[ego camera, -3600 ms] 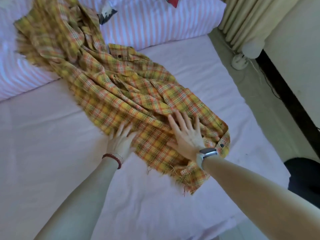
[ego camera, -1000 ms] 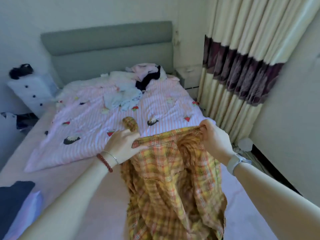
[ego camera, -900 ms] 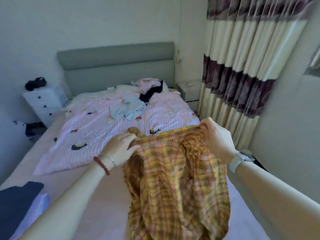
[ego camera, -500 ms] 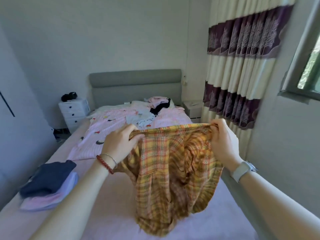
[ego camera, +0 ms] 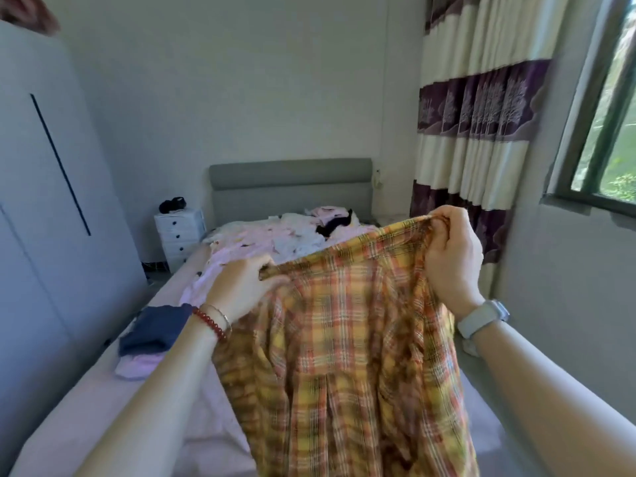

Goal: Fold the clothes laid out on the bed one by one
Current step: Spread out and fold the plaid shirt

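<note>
Both hands' fingers [ego camera: 272, 270] pinch the plaid shirt [ego camera: 347, 356]; its hem is cut off.

1 plaid shirt [ego camera: 347, 356], 2 hands, 1 bed [ego camera: 103, 390].

Shirt: a checked shirt [ego camera: 347, 356] in yellow, orange and red, with thin dark lines.
Where it is: up in the air over the near end of the bed [ego camera: 206, 418], hanging down in soft, crumpled folds.
Top edge: pulled out between two hands, higher on the right side than on the left.
Other clothes: a jumbled heap of pink, white and black clothes [ego camera: 320, 228] lies far back by the headboard.
Folded pile: a dark blue piece on top of a pink one [ego camera: 151, 339], at the bed's left edge.
</note>
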### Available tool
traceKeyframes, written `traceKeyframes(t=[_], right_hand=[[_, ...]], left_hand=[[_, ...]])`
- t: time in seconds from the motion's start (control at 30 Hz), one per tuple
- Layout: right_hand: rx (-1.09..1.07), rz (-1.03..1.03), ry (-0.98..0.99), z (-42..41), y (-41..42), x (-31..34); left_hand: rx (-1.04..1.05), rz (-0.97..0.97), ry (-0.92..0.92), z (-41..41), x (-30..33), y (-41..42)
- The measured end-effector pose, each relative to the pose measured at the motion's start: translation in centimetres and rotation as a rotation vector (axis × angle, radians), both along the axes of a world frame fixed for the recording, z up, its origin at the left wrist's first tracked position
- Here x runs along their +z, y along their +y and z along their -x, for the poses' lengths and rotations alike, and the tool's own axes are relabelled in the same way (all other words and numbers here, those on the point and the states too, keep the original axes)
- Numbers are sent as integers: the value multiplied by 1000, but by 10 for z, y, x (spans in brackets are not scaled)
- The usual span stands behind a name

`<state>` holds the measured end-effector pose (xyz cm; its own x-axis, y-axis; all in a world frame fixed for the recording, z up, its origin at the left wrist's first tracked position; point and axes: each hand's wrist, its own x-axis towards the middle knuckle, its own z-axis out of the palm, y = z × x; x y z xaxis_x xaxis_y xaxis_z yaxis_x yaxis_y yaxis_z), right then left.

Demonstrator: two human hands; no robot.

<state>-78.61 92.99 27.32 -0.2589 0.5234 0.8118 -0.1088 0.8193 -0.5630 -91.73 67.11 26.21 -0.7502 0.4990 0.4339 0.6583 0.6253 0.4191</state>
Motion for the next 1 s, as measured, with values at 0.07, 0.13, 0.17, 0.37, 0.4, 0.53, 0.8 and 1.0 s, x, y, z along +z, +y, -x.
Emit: traceKeyframes(t=[0.07,0.13,0.17,0.37,0.4,0.53,0.8,1.0], right_hand=[[-11,-2,-81,-13,-15,-19],[-15,-22,-170,-24,-31,-41],[-13,-35,-210,-29,-39,-52],[-53,-54,-389,-40,-50,-100],[-62,-54,-438,-37,-48,-106],[-38,-28,-539,-2,-39,-125],[21,168,-484,200,33,-138],[12,428,-648,449,116,-153]], left_hand=[[18,70,-84,-12,-35,-27],[71,94,-115,-26,-70,-48],[119,94,-111,-34,-86,-57],[315,88,12,-52,-137,-93],[300,107,37,-48,-140,-96],[263,144,91,-8,-142,-93],[286,41,1,184,-125,-19],[468,11,-225,418,-144,90]])
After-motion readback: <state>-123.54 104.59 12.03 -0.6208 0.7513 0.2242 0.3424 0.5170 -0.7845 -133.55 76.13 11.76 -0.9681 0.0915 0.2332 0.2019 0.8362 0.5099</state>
